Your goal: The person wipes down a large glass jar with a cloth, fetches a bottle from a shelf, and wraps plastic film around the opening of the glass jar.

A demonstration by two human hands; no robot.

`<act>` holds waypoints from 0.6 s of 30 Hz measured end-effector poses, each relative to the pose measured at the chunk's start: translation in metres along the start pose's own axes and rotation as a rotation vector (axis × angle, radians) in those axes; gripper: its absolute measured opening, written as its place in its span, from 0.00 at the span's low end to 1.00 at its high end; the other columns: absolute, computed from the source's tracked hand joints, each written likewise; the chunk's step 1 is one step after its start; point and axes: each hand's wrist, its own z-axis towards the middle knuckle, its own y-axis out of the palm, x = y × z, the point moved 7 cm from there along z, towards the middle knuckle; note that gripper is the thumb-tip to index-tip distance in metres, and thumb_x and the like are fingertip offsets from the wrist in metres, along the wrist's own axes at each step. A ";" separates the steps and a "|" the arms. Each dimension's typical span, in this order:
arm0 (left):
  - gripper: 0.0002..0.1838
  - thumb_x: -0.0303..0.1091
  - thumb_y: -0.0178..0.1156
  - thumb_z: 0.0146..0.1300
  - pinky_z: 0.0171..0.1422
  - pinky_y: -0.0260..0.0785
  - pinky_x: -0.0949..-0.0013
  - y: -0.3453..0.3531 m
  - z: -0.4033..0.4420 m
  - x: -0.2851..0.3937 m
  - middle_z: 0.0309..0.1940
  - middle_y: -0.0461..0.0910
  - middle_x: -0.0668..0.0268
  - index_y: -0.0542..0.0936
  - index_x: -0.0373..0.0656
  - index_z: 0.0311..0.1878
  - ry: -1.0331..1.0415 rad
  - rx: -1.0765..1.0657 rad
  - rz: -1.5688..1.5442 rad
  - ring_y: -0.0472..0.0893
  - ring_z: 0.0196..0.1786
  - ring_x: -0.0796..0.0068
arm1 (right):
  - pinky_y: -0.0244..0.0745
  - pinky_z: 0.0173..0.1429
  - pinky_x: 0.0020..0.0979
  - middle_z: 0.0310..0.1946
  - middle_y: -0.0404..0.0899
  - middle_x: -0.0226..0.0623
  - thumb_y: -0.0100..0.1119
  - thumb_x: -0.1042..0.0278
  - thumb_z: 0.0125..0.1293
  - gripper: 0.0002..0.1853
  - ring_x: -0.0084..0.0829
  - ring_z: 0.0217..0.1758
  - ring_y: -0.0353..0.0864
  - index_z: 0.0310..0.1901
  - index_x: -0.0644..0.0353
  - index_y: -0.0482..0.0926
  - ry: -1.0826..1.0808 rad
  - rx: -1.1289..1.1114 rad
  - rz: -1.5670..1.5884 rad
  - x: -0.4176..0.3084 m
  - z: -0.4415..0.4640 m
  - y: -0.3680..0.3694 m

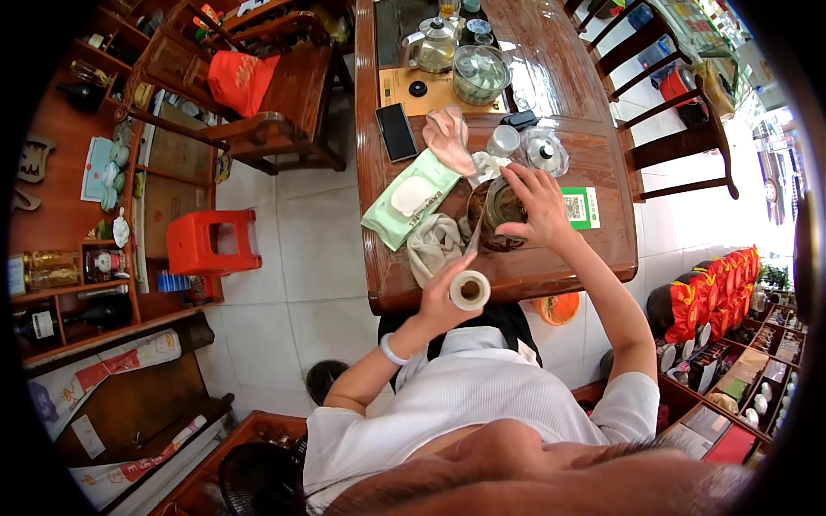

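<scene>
My left hand point(439, 303) is closed round a roll of clear film point(470, 291), low in front of the table edge. A strip of film seems to rise from it toward a glass jar point(502, 206) with dark contents. On the jar's right side rests my right hand point(542, 205), its fingers spread over the rim and side. Just left of the jar lies a crumpled grey cloth point(436, 248), beside a green wipes pack point(413, 198). A glass lid point(544, 153) and a small clear cup point(504, 140) sit beyond the jar.
A glass teapot point(433, 45), a glass bowl point(480, 74), a phone point(396, 132) and a pink cloth point(446, 138) are on the table point(576, 258). A red stool point(211, 242) stands to the left, a wooden chair point(680, 146) to the right.
</scene>
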 end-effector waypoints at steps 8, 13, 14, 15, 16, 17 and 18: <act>0.43 0.26 0.73 0.34 0.54 0.68 0.63 0.064 -0.004 0.016 0.54 0.68 0.49 0.65 0.30 0.58 -0.095 0.151 -0.011 0.73 0.54 0.54 | 0.55 0.60 0.42 0.55 0.66 0.39 0.40 0.35 0.59 0.37 0.41 0.54 0.65 0.60 0.57 0.65 -0.001 0.014 0.027 0.004 -0.002 0.005; 0.42 0.28 0.73 0.36 0.56 0.63 0.61 0.097 0.007 0.016 0.51 0.64 0.50 0.64 0.26 0.57 -0.040 0.242 0.078 0.68 0.52 0.53 | 0.58 0.58 0.41 0.55 0.66 0.42 0.33 0.38 0.64 0.35 0.44 0.52 0.65 0.59 0.61 0.66 0.008 0.022 0.019 0.003 -0.003 0.004; 0.41 0.28 0.73 0.37 0.58 0.61 0.61 0.101 0.009 0.014 0.51 0.63 0.49 0.63 0.25 0.56 -0.051 0.252 0.101 0.66 0.53 0.52 | 0.58 0.58 0.41 0.55 0.66 0.42 0.33 0.39 0.64 0.34 0.44 0.52 0.65 0.59 0.61 0.66 0.006 0.029 0.032 0.004 -0.002 0.003; 0.41 0.28 0.73 0.37 0.58 0.61 0.61 0.105 0.009 0.013 0.51 0.63 0.49 0.63 0.25 0.56 -0.052 0.251 0.106 0.66 0.53 0.52 | 0.58 0.58 0.40 0.55 0.66 0.42 0.32 0.41 0.65 0.33 0.44 0.52 0.66 0.59 0.60 0.66 0.007 0.038 0.046 0.005 -0.002 0.004; 0.42 0.28 0.73 0.37 0.58 0.60 0.60 0.108 0.009 0.013 0.52 0.62 0.49 0.63 0.25 0.57 -0.053 0.262 0.118 0.65 0.53 0.52 | 0.58 0.58 0.40 0.55 0.66 0.42 0.32 0.41 0.65 0.33 0.44 0.52 0.66 0.59 0.60 0.66 0.010 0.039 0.053 0.007 -0.003 0.005; 0.42 0.28 0.73 0.38 0.59 0.60 0.60 0.110 0.010 0.012 0.52 0.61 0.49 0.62 0.26 0.57 -0.052 0.276 0.132 0.65 0.54 0.51 | 0.58 0.59 0.40 0.55 0.67 0.41 0.31 0.41 0.65 0.32 0.44 0.54 0.66 0.58 0.60 0.67 0.021 0.047 0.103 0.010 -0.002 0.006; 0.42 0.28 0.73 0.38 0.59 0.60 0.60 0.112 0.011 0.012 0.52 0.61 0.49 0.62 0.26 0.57 -0.051 0.274 0.139 0.65 0.54 0.51 | 0.58 0.59 0.40 0.55 0.67 0.41 0.31 0.41 0.66 0.32 0.44 0.55 0.65 0.58 0.60 0.68 0.031 0.056 0.154 0.013 -0.002 0.007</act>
